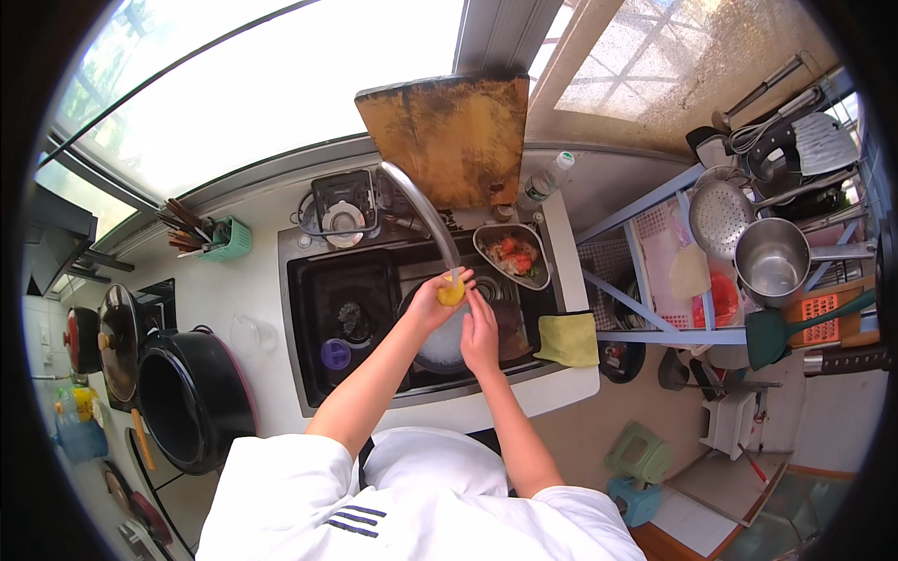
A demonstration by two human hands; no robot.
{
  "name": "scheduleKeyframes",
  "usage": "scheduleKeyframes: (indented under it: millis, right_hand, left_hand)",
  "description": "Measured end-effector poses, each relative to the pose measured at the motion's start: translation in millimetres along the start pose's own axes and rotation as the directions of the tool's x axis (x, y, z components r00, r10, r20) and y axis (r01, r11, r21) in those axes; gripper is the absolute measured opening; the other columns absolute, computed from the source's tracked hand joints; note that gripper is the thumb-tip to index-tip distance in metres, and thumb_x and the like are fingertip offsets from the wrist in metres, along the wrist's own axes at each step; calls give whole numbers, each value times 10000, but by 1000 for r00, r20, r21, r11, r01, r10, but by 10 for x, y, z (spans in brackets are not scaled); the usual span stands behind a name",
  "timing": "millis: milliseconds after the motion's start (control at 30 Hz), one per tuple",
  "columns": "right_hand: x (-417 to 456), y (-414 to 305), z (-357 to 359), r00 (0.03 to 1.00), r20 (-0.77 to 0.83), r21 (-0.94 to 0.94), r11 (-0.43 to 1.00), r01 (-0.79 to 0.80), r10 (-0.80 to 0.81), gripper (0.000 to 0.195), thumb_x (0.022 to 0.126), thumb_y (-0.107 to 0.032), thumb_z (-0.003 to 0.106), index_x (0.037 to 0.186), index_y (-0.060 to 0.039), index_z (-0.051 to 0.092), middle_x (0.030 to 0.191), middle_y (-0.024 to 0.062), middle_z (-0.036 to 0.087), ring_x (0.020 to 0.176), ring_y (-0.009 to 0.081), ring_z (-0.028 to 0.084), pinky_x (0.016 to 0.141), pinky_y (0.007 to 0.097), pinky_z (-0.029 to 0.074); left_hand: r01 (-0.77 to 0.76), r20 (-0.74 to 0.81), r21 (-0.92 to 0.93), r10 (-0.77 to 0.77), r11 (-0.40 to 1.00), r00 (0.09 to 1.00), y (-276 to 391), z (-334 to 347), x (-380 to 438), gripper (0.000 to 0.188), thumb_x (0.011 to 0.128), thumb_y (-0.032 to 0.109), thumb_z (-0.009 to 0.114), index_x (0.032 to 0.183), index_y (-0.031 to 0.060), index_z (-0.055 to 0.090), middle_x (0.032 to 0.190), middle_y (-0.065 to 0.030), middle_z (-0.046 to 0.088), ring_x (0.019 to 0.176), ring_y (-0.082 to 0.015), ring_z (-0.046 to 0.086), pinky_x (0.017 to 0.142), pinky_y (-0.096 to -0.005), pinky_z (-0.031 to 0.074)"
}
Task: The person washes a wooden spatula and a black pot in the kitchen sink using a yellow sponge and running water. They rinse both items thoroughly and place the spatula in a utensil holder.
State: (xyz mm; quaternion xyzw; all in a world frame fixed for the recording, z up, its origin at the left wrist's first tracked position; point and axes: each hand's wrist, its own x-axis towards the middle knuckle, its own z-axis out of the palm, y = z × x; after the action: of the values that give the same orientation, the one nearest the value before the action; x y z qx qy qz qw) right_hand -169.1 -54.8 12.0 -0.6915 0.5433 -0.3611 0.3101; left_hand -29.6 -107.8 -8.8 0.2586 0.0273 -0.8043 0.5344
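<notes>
Under the curved metal faucet (428, 210), my left hand (431, 305) holds a small, rounded yellow piece (451, 289), too small to name exactly. The spout's end is right above that piece. My right hand (480, 340) is just to the right and nearer to me, fingers stretched, with nothing seen in it. Below both hands, in the right basin of the dark double sink (295, 336), stands a round bowl (438, 347) with whitish water or foam, partly hidden by my arms. A purple round lid or stopper (336, 354) lies in the left basin.
A triangular strainer (484, 261) with food scraps sits at the sink's right corner, near a yellow-green cloth (568, 340). Behind the faucet leans a wooden cutting board (456, 133). A large black pot (210, 393) stands left; utensils and a saucepan (772, 259) hang right.
</notes>
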Motion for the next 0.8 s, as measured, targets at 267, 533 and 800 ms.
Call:
scheduleKeyframes:
  millis: [267,533,800]
  right_hand:
    - [646,-73,354,991,100,-232,971,-63,88,458,918,-191,536,1363,-95,482,1439,168,423,1346,311,370,1087,530,271]
    - [537,32,710,988,43,361,920,-152,147,388,957,-217,485,1295,-38,549,1439,212,421,1366,358,347,1128,405,255]
    - [769,145,502,956,-153,501,854,-142,249,440,975,-210,414,1368,-24,481,1463,226,383,1408,364,273,1149,412,215]
  left_hand:
    - [15,-26,-52,-17,999,1000,56,-125,-404,450,848,113,453,1287,35,517,1311,-114,549,1227,-248,507,1069,-425,360]
    - [-156,42,16,155,988,987,-18,50,-244,369,982,359,417,1151,76,583,1034,-73,630,931,-222,606,843,-358,479]
    - [-3,-77,290,26,957,997,-157,392,-326,493,1000,293,366,1439,69,374,1464,-52,419,1345,-202,380,1117,-349,277]
